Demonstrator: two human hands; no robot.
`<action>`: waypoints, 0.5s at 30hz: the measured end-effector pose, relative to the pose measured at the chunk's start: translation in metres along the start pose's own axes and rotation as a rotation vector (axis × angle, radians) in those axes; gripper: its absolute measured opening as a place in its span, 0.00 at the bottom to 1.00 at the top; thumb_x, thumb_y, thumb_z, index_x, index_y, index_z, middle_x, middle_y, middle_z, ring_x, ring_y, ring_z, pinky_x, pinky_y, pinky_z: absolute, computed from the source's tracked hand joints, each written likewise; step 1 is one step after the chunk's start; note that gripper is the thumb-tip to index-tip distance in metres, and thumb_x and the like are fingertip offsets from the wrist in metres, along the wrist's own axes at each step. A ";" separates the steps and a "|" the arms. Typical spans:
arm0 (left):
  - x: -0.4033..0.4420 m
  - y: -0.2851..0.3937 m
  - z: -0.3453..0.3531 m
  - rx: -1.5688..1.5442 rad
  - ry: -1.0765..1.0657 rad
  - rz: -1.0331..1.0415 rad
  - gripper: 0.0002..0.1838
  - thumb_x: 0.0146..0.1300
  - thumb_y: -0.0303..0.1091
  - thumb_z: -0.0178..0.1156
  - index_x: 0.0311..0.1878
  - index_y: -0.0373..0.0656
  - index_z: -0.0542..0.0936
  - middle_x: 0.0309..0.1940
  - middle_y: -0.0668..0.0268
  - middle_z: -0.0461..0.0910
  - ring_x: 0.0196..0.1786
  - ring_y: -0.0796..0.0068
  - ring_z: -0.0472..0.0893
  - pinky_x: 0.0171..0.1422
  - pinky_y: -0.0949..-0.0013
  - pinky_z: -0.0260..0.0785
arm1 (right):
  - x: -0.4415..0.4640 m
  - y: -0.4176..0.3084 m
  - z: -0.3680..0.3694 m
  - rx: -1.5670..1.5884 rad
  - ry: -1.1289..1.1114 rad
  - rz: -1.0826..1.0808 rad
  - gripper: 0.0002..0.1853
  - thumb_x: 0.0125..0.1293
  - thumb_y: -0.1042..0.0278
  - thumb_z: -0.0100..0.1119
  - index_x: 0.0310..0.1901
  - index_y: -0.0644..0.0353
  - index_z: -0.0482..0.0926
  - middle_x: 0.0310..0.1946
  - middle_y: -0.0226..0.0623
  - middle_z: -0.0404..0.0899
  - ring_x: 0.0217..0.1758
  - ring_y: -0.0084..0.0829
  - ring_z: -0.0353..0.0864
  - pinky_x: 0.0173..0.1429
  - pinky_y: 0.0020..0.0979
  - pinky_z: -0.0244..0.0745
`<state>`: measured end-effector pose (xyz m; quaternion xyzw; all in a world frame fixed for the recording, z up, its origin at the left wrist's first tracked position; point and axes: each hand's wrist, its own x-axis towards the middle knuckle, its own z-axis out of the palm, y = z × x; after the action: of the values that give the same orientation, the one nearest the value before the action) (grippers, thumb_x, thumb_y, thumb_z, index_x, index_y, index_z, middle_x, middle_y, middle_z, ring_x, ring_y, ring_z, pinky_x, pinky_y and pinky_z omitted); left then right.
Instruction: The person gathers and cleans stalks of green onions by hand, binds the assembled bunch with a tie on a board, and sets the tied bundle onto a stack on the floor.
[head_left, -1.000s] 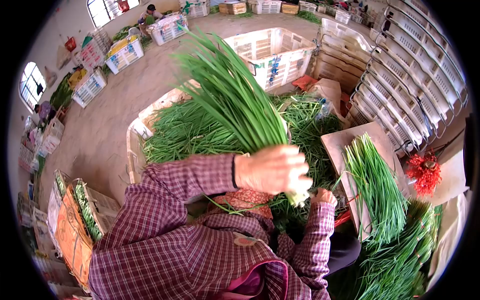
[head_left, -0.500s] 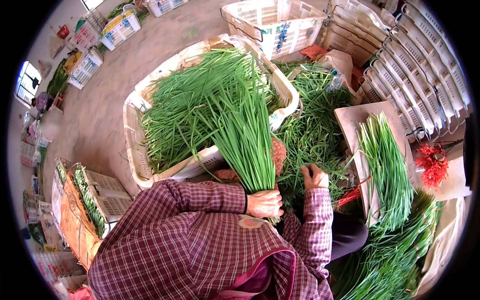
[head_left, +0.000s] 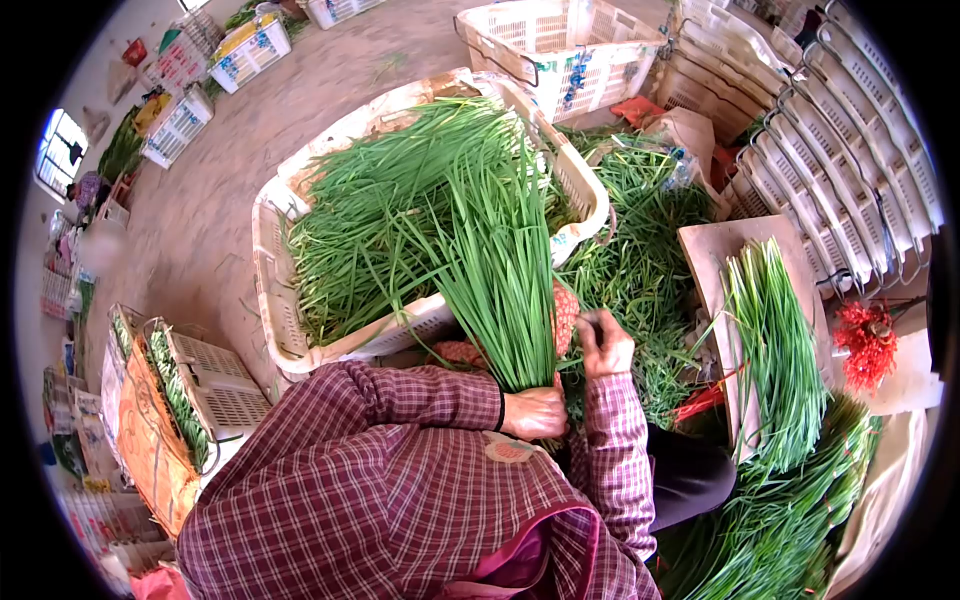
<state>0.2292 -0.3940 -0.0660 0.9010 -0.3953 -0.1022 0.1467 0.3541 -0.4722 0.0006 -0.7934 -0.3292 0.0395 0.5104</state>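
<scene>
My left hand point(head_left: 534, 412) is wrapped round the lower stems of a bunch of garlic chives point(head_left: 500, 270), whose long green leaves fan up over the rim of a white plastic crate point(head_left: 270, 290). More loose chives point(head_left: 390, 190) fill that crate. Just right of the bunch, my right hand point(head_left: 606, 345) is raised with its fingers pinched together; anything between the fingertips is too small to make out. Behind the bunch, a reddish patterned cloth point(head_left: 564, 312) shows in part.
A pile of loose green leaves point(head_left: 640, 260) covers the floor right of the crate. On the right, a board point(head_left: 705, 250) carries a chive bundle point(head_left: 770, 350), with red ties point(head_left: 866, 345) beside it. Several stacked crates point(head_left: 820, 150) stand behind; more bundles point(head_left: 770, 530) lie at lower right.
My right hand has moved left and slightly up, closer to the chive bunch. My left hand keeps its hold on the stems. The view has shifted slightly.
</scene>
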 end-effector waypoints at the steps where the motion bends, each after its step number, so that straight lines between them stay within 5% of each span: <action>1: 0.002 0.001 0.003 -0.011 0.040 -0.027 0.10 0.52 0.37 0.57 0.26 0.40 0.79 0.25 0.64 0.79 0.36 0.65 0.78 0.45 0.62 0.69 | 0.008 -0.013 0.006 0.016 -0.020 -0.030 0.02 0.61 0.74 0.60 0.35 0.61 0.80 0.28 0.39 0.84 0.28 0.32 0.84 0.35 0.30 0.78; 3: 0.001 -0.001 0.005 -0.024 0.029 0.002 0.11 0.58 0.37 0.54 0.33 0.40 0.80 0.37 0.60 0.80 0.44 0.64 0.78 0.53 0.61 0.70 | 0.022 -0.016 0.031 0.128 -0.086 -0.024 0.05 0.60 0.75 0.59 0.37 0.60 0.81 0.30 0.41 0.85 0.31 0.33 0.86 0.40 0.31 0.81; 4: 0.006 -0.004 0.015 -0.168 -0.102 -0.091 0.14 0.64 0.40 0.50 0.45 0.41 0.76 0.50 0.59 0.73 0.54 0.62 0.72 0.64 0.59 0.62 | 0.029 -0.020 0.041 0.074 -0.086 -0.121 0.06 0.64 0.69 0.59 0.38 0.62 0.81 0.26 0.38 0.84 0.26 0.24 0.83 0.32 0.27 0.78; 5: 0.011 -0.007 0.024 -0.314 -0.231 -0.183 0.19 0.70 0.42 0.45 0.56 0.42 0.73 0.63 0.58 0.67 0.64 0.60 0.66 0.75 0.56 0.53 | 0.035 -0.017 0.052 0.062 -0.084 -0.193 0.08 0.63 0.65 0.62 0.38 0.62 0.82 0.26 0.39 0.84 0.26 0.29 0.83 0.33 0.29 0.79; 8: -0.009 0.004 -0.017 -0.423 0.030 -0.151 0.23 0.69 0.45 0.48 0.62 0.43 0.71 0.68 0.56 0.62 0.69 0.56 0.60 0.78 0.51 0.44 | 0.047 -0.071 0.056 -0.195 -0.226 0.184 0.15 0.60 0.54 0.65 0.36 0.59 0.82 0.27 0.42 0.84 0.30 0.40 0.84 0.39 0.37 0.79; 10: -0.013 0.010 -0.037 -0.871 0.082 -0.365 0.30 0.65 0.49 0.54 0.67 0.45 0.67 0.71 0.55 0.58 0.73 0.53 0.55 0.78 0.47 0.38 | 0.049 -0.066 0.063 -0.253 -0.235 0.162 0.14 0.59 0.53 0.65 0.35 0.57 0.82 0.27 0.41 0.84 0.31 0.41 0.84 0.40 0.38 0.78; 13: -0.016 0.017 -0.077 -0.489 -0.207 -0.271 0.26 0.72 0.42 0.42 0.69 0.41 0.61 0.72 0.54 0.56 0.74 0.54 0.54 0.79 0.50 0.40 | 0.050 -0.065 0.067 -0.288 -0.247 0.180 0.12 0.58 0.55 0.65 0.34 0.55 0.82 0.27 0.40 0.84 0.32 0.42 0.84 0.40 0.40 0.77; 15: -0.014 0.014 -0.075 -0.549 -0.225 -0.290 0.27 0.72 0.44 0.43 0.70 0.41 0.61 0.72 0.54 0.55 0.74 0.53 0.53 0.79 0.49 0.39 | 0.049 -0.057 0.071 -0.229 -0.229 0.150 0.11 0.58 0.56 0.64 0.35 0.55 0.82 0.27 0.40 0.84 0.32 0.42 0.84 0.40 0.40 0.77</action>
<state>0.2325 -0.3794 0.0098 0.8579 -0.2343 -0.3236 0.3232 0.3366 -0.3735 0.0282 -0.8591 -0.3272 0.1298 0.3716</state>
